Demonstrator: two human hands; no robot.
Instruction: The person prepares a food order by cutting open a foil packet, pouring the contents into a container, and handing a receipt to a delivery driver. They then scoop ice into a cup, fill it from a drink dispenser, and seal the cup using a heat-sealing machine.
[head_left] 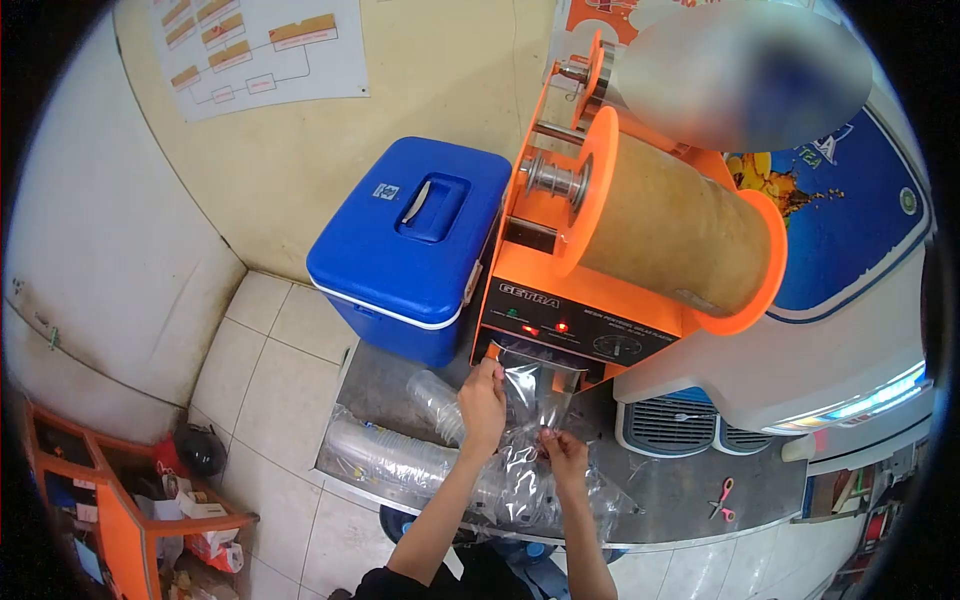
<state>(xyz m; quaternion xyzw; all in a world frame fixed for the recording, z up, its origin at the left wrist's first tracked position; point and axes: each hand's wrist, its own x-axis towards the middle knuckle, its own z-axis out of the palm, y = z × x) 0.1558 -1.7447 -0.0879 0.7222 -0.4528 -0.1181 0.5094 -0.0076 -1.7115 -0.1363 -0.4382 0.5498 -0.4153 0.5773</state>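
A sheet of clear plastic film [525, 385] hangs from the front of an orange cup sealing machine [590, 285] labelled GETRA. My left hand [483, 408] pinches the film's left edge, close under the control panel and right beside a small orange part of the machine. Lower and to the right, my right hand [565, 456] is closed on the same film between thumb and fingers. Crumpled plastic spreads beneath both hands. Sleeves of stacked clear plastic cups [385, 452] lie to the left of my forearms. Red lights glow on the panel.
A blue cooler box [410, 235] stands left of the machine. A large film roll [670, 220] sits on top of it. At right are a drink dispenser [690, 375] and pink-handled scissors [722, 500] on the dark metal table [670, 495]. An orange shelf [140, 490] holds goods at far left.
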